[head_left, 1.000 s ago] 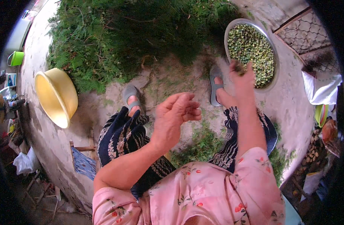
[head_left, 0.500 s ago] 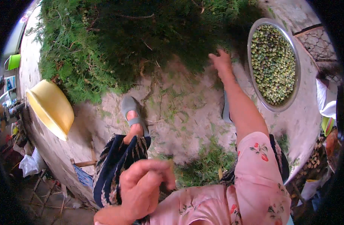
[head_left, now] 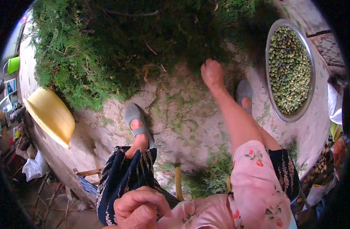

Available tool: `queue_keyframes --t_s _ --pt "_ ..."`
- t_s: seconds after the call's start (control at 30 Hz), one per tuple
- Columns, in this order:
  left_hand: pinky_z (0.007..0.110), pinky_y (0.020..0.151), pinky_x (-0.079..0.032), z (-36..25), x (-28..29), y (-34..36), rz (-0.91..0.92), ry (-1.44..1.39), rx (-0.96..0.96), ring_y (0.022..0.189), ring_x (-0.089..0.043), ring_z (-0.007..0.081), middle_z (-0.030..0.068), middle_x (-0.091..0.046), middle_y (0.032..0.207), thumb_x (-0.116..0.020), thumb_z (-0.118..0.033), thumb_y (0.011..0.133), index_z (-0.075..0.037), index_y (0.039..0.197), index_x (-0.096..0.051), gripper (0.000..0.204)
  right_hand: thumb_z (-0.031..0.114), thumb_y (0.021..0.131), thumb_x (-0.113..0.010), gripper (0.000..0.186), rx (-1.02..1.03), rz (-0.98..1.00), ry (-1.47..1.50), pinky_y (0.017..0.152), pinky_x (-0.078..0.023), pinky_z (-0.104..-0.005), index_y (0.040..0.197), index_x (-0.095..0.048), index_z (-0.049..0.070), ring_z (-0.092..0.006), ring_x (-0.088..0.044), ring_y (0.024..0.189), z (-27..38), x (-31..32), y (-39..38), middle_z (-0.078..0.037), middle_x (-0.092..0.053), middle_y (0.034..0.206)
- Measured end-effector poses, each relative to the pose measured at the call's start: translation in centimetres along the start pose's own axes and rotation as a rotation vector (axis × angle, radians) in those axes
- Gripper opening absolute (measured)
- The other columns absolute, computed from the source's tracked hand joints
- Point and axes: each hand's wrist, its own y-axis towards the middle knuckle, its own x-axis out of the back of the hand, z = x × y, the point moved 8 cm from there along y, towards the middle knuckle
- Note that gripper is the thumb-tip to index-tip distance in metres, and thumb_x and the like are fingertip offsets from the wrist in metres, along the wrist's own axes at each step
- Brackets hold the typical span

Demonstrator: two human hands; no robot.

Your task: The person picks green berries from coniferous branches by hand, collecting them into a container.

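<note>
Right hand (head_left: 212, 72) is held mostly curled by the far branch pile (head_left: 125, 49), left hand (head_left: 141, 208) loosely curled near left; can't be told if anything's gripped. Metal bowl (head_left: 292, 118) of green bits (head_left: 289, 72) is parked far right.

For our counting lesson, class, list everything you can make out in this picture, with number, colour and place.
Branch pile: one, green, top left to centre
Metal basin: one, silver, right
Small round pieces: too many to count, mostly green, in the basin
Tub: one, yellow, left
Bucket: one, bright green, far left
Bags: at least two, white, left and right edges
Wooden frame: one, brown, lower left
Clippings: uncounted, green, on the ground
Edge clutter: unclear, mixed colours, both sides
Shoes: two, grey, on the feet
Trousers: one pair, dark patterned, lower centre
Top: one, pink floral, bottom
Left hand: one, bare, bottom
Right hand: one, bare, beside the pile
</note>
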Motion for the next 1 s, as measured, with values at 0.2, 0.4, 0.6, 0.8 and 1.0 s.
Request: queue_keyframes --t_s 0.2,0.4,0.6,0.8,1.0 --pt "0.028 0.051 -0.04 0.0 0.2 -0.8 -0.112 -0.008 0.006 0.057 -0.049 0.0179 0.011 -0.053 0.069 -0.053 -0.023 0.084 0.001 0.093 -0.051 0.026 0.018 0.073 -0.054 0.016 0.055 0.074 0.08 0.056 -0.044 -0.0445 0.073 -0.056 0.002 -0.0347 -0.054 0.068 2.5 2.4 -7.6 -0.017 -0.055 0.072" --pt "0.026 0.061 -0.041 0.2 0.1 0.0 -0.063 -0.157 -0.022 0.065 -0.051 0.0155 0.0096 -0.056 0.073 -0.054 -0.014 0.082 0.003 0.097 -0.054 0.022 0.016 0.071 -0.057 0.013 0.025 -0.062 0.206 0.054 -0.044 -0.0428 0.072 -0.05 0.004 -0.0332 -0.053 0.066 2.9 3.3 -15.9 -0.015 -0.053 0.074" --pt "0.026 0.06 -0.041 0.5 -0.3 0.1 -0.04 -0.129 -0.044 0.067 -0.051 0.0149 0.0089 -0.055 0.074 -0.055 -0.014 0.082 0.003 0.097 -0.054 0.023 0.018 0.069 -0.059 0.014 -0.099 0.401 0.494 0.055 -0.044 -0.0394 0.073 -0.052 0.007 -0.0307 -0.053 0.068 -0.1 -3.2 -26.4 -0.011 -0.049 0.072" --pt "0.026 0.06 -0.043 0.7 0.2 -0.3 -0.025 -0.121 -0.024 0.065 -0.052 0.0156 0.0108 -0.056 0.074 -0.055 -0.013 0.082 0.004 0.097 -0.055 0.023 0.018 0.07 -0.055 0.012 0.497 0.709 0.005 0.06 -0.045 -0.039 0.072 -0.059 0.007 -0.0296 -0.055 0.069 0.3 -5.6 -21.2 -0.012 -0.057 0.072" --pt "0.028 0.051 -0.042 0.4 0.5 -0.5 -0.098 0.01 0.009 0.058 -0.052 0.0184 0.0119 -0.057 0.069 -0.06 -0.024 0.079 0.001 0.089 -0.055 0.027 0.009 0.071 -0.057 0.018 -0.085 0.154 0.271 0.067 -0.045 -0.0409 0.088 -0.057 0.005 -0.0353 -0.054 0.081 -2.9 -2.4 -8.7 -0.017 -0.056 0.086"
